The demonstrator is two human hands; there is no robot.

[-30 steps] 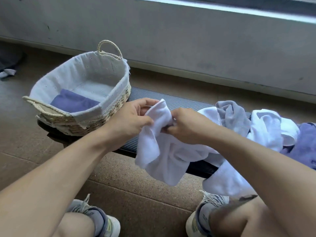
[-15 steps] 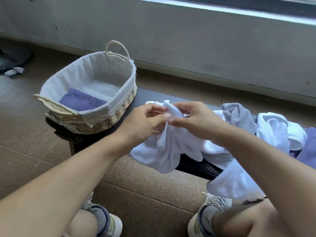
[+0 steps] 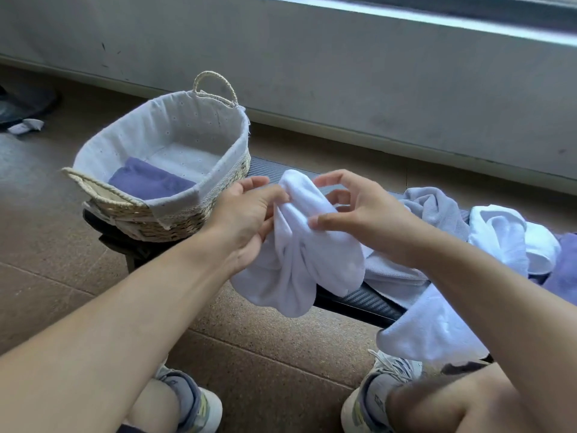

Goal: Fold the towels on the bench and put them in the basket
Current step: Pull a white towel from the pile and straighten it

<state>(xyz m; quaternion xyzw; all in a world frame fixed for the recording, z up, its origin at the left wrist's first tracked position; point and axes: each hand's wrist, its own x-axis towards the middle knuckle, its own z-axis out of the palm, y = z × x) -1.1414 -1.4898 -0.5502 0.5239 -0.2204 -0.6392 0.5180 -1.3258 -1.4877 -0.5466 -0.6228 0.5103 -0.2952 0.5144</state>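
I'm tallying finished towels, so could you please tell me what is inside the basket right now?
Inside the woven basket, one folded purple towel lies on the white fabric liner. The near rim hides the towel's front edge, so anything lying there cannot be seen.

No readable text, labels, brands or numbers anywhere.
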